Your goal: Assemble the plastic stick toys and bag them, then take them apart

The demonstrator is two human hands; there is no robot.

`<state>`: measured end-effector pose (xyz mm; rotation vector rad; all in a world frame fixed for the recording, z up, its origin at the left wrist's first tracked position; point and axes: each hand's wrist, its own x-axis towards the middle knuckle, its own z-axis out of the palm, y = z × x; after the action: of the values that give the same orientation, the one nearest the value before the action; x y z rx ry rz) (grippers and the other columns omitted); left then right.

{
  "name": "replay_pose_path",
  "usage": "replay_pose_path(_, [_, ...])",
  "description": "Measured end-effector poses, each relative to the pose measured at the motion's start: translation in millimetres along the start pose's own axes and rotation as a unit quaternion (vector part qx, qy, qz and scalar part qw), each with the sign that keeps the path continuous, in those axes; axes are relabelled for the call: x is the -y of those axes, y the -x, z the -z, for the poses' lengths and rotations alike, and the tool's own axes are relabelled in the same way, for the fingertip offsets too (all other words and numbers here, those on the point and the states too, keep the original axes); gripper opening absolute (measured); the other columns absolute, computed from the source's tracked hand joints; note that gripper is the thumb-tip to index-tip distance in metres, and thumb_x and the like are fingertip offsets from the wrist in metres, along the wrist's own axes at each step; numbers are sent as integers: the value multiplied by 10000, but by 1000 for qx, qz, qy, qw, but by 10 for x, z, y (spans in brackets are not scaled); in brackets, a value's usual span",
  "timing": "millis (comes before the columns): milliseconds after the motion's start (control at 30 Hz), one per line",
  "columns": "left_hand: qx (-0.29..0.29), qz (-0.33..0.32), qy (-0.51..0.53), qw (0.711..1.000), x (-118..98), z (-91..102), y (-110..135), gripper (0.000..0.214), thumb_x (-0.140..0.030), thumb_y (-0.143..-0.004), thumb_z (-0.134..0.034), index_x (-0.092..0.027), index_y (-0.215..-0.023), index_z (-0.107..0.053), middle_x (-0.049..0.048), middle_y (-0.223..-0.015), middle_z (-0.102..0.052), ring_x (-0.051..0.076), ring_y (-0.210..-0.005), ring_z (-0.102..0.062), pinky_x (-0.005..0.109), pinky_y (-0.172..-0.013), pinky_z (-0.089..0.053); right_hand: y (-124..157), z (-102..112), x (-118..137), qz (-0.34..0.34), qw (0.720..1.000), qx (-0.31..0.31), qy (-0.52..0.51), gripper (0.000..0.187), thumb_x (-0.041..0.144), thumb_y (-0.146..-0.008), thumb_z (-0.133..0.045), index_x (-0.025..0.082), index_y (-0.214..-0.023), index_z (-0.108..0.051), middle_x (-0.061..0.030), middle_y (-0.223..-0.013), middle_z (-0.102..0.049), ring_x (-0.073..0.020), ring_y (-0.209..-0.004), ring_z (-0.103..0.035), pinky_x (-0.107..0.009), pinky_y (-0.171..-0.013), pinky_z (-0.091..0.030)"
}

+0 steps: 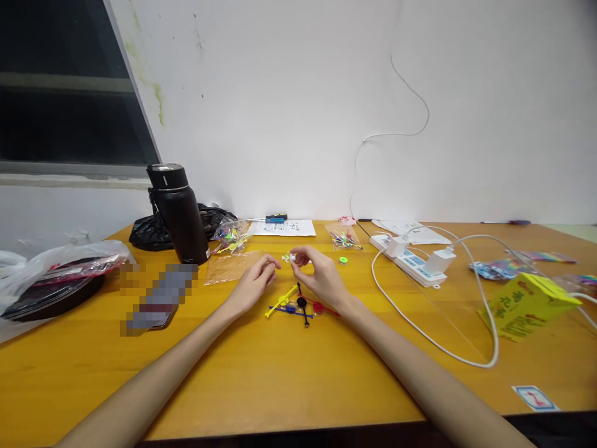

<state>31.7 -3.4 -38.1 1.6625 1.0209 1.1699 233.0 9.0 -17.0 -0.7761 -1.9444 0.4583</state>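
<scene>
My right hand pinches a small whitish piece between thumb and fingertips above the table. Facing it from the left, my left hand has its fingers curled together; what they hold, if anything, I cannot make out. Just behind the gap between the hands is a small pale-green piece. On the table below lie plastic spinner arrows with round hubs: a yellow arrow, a blue arrow, a black arrow and a red arrow, partly overlapping. A green disc lies right of my right hand.
A black bottle and a phone are at left. Bags of coloured parts and paper lie behind. At right are a power strip, a looping white cable and a yellow box.
</scene>
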Motion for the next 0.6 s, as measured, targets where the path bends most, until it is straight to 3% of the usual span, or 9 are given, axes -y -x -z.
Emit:
replay_pose_path(167, [23,-23,-90,995,-48,-12,42,233,-382,-971,-446,-223,-965,-616,-35,-648,-450,153,-616,-418,246,-583,-305,-41,98,-164,-17,999,-28,36,143,301,-915,-584,231,-1039,-595,-60,-947,-654,-209,-840,-610,-356,-819,-486])
replay_pose_path(333, [38,-26,-128,991,-77,-11,63,266,-393,-984,-424,-221,-965,-626,-38,-627,-441,163,-609,-424,261,-599,-298,-86,382,-576,-39,989,-87,117,157,255,-893,-547,202,-1036,-584,-70,-949,-651,-204,-818,-600,-351,-804,-487])
replay_pose_path(467, [42,-33,-152,987,-77,-10,68,259,-377,-984,-426,-215,-966,-627,-34,-661,-478,161,-632,-440,265,-616,-309,-30,565,-877,-92,951,-88,281,173,208,-838,-556,181,-999,-615,-91,-947,-651,-247,-912,-595,-385,-852,-445])
replay_pose_path(600, [63,-48,-173,982,-105,-17,72,257,-389,-978,-452,-203,-985,-628,3,-824,-601,170,-744,-515,276,-687,-362,39,565,-970,-102,898,-55,425,145,232,-837,-582,180,-956,-647,-134,-1081,-647,-314,-1098,-542,-437,-946,-368])
